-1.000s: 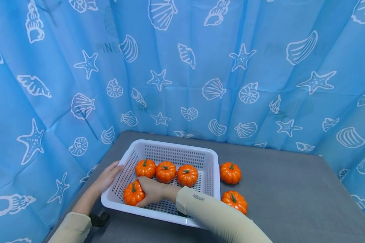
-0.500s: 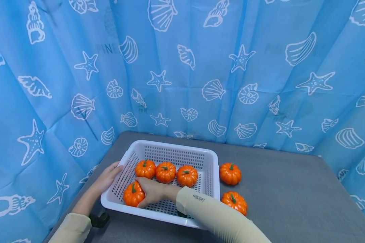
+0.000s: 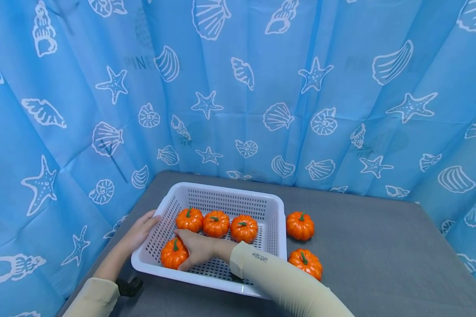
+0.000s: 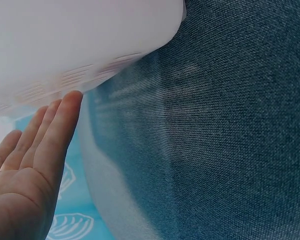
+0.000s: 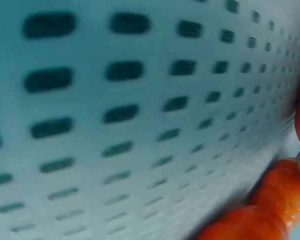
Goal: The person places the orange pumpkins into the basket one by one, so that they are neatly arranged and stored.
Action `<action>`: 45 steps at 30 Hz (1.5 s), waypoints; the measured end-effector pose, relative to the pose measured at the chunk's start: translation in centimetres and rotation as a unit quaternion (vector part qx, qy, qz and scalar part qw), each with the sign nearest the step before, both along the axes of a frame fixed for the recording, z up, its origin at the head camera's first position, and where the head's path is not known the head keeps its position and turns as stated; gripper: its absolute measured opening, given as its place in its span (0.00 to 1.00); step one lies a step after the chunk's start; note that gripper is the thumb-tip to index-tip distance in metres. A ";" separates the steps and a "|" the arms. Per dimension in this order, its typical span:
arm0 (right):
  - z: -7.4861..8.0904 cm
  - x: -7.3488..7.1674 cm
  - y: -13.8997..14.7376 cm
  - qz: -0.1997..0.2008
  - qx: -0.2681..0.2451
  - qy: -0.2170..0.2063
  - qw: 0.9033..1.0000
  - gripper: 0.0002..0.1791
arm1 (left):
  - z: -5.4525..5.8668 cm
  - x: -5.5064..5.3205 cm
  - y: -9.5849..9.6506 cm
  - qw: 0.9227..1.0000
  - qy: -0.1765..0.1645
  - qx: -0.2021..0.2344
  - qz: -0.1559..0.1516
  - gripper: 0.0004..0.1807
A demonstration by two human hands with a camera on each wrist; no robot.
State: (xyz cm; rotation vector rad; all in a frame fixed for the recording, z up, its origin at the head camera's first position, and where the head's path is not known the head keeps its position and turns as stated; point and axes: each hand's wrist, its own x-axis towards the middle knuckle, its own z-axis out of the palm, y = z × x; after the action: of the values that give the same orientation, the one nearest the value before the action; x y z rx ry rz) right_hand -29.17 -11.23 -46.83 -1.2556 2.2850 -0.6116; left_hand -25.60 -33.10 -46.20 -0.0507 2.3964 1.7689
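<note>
A white perforated plastic basket sits on the table, with three small orange pumpkins with green stems in a row inside; the middle one lies between its neighbours. My right hand reaches into the basket and holds another pumpkin at the near left corner, fingers on its far side and thumb on its near side. In the right wrist view the basket's slotted wall fills most of the picture. My left hand, fingers straight, touches the outside of the basket's left end.
Two more pumpkins stand on the grey tabletop right of the basket, one farther back and one nearer, partly behind my right sleeve. A blue curtain with white shell prints hangs behind the table.
The held pumpkin has turned slightly, its stem now more upright, and my right fingers have shifted a little on its far side. My left hand and the basket stay in place.
</note>
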 end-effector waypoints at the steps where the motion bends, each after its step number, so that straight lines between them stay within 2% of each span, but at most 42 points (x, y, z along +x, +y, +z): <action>1: 0.1 0.0 0.0 0.000 -0.004 0.001 1.000 0.51 | 0.0 0.0 0.0 1.000 0.002 0.000 -0.003 0.30; 7: 0.9 0.2 -0.1 0.002 -0.031 0.002 1.000 0.53 | 0.0 -0.1 -0.1 1.000 0.013 0.001 -0.014 0.30; 16: 2.4 0.2 -0.2 0.007 -0.068 -0.001 0.998 0.53 | -0.3 -0.2 -0.1 1.000 0.013 -0.009 -0.005 0.30; 26: 5.1 -0.1 0.4 -0.001 -0.123 -0.016 0.992 0.53 | 0.2 -0.2 0.0 1.000 0.018 -0.015 -0.011 0.30; 35: 9.0 -2.4 2.2 -0.013 -0.163 -0.010 0.987 0.54 | -0.1 -0.3 0.1 1.000 0.000 -0.024 -0.004 0.30; 40: 10.6 -4.2 4.3 -0.049 -0.177 0.000 0.983 0.55 | -0.1 -0.3 0.1 1.000 -0.007 -0.011 -0.002 0.30; 45: 11.2 -5.6 6.3 -0.086 -0.179 0.011 0.980 0.55 | -0.2 -0.1 0.0 1.000 -0.008 -0.012 -0.002 0.31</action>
State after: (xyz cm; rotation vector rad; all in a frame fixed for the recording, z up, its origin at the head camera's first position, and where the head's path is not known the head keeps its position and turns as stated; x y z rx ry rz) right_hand -34.78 -4.89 -35.62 -1.2281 2.3906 -1.1185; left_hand -25.67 -33.15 -46.35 -0.0620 2.4059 1.7313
